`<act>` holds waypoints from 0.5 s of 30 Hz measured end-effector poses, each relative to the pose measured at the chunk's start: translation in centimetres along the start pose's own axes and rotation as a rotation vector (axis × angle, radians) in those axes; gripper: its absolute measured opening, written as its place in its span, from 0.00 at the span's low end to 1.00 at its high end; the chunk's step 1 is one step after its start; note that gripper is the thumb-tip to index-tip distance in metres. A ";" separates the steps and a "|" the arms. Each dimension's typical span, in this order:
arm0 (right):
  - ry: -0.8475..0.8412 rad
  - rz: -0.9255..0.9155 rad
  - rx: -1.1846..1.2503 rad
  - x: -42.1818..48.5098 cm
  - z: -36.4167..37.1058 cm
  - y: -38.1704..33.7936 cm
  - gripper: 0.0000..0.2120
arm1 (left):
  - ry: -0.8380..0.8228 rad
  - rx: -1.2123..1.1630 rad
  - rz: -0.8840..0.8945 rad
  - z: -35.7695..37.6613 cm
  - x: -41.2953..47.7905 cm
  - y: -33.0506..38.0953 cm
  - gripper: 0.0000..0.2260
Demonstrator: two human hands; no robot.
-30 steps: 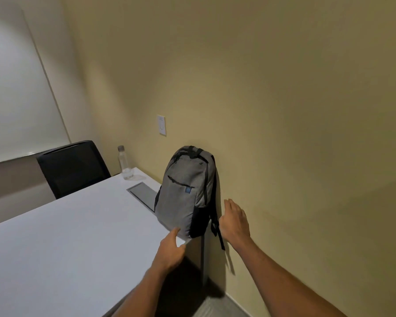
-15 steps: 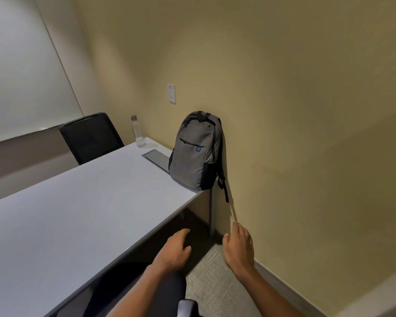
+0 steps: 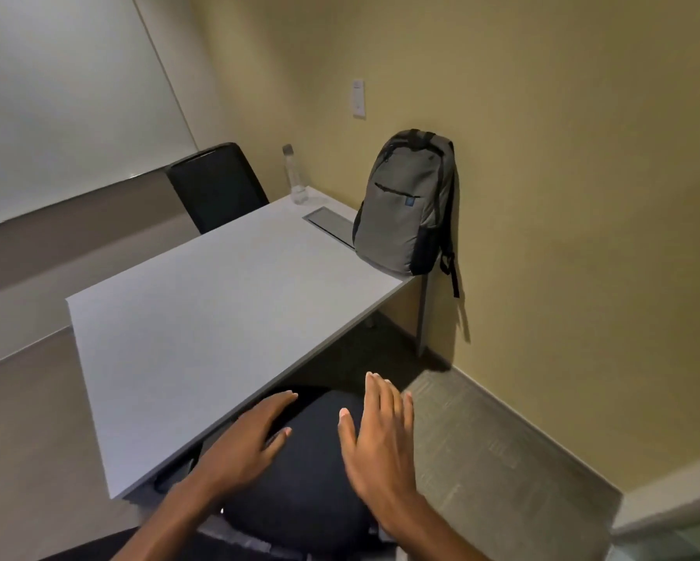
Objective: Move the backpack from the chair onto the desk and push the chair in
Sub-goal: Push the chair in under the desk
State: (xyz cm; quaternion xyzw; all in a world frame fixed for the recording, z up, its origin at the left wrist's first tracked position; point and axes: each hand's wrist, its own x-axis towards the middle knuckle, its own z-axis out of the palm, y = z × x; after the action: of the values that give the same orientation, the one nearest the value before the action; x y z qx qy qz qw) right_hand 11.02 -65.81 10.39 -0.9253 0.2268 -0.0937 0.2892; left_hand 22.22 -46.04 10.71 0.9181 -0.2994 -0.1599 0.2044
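Observation:
The grey backpack [image 3: 405,204] stands upright on the far right corner of the white desk [image 3: 202,317], leaning against the yellow wall, one strap hanging over the desk's end. Below me is the black seat of the chair [image 3: 308,471], its front tucked partly under the desk's near edge. My left hand [image 3: 251,443] hovers over the seat with fingers spread, holding nothing. My right hand [image 3: 376,443] is also open, palm down, above the seat's right side. I cannot tell whether either hand touches the seat.
A second black chair [image 3: 215,184] stands at the desk's far side. A clear water bottle [image 3: 293,176] and a grey cable hatch [image 3: 330,220] sit near the backpack. A whiteboard [image 3: 57,95] fills the left wall. Carpet [image 3: 482,459] lies to the right.
Both hands have left the backpack and dropped to the chair seat. The view has pulled back and tilted down, so more of the desk and the near chair show.

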 end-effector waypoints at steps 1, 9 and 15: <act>-0.009 -0.034 -0.010 -1.5 0.3 -2.0 0.33 | 0.025 -0.005 -0.001 -1.0 -1.6 -1.2 0.25; -0.100 -0.198 -0.058 -13.3 5.2 -14.0 0.37 | 0.043 0.052 0.031 -6.0 -13.2 -9.7 0.23; -0.173 -0.250 -0.188 -20.5 9.2 -17.9 0.37 | -0.086 0.120 -0.007 -6.1 -20.4 -14.8 0.32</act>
State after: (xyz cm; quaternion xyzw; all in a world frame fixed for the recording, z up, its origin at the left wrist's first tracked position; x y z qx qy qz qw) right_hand 2.34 -38.43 12.36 -0.9738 0.0919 -0.0275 0.2060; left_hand 16.18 -20.85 12.47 0.9221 -0.3138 -0.1816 0.1354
